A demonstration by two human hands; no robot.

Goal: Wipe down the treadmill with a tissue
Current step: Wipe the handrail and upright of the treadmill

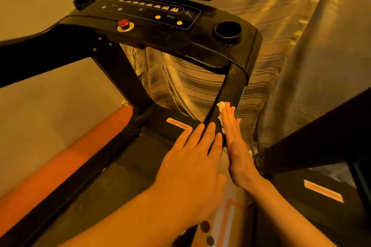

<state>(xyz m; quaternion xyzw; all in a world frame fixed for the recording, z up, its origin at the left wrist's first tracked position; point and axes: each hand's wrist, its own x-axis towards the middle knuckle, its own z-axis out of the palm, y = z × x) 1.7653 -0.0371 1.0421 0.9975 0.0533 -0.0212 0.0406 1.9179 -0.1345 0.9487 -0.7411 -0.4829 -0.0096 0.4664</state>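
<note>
The right hand (pixel 233 142), fingers straight, is pressing the tissue (pixel 221 106) onto the upright (pixel 230 86). The left hand (pixel 190 164) is lying flat beside it. Long, even strokes are probably suiting this best.

place: home room | cues: treadmill (pixel 164 33), striped curtain (pixel 301 46) behind

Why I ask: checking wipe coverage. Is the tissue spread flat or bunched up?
Bunched up: the tissue shows crumpled folds under the right hand pressing it on the treadmill upright.
</note>
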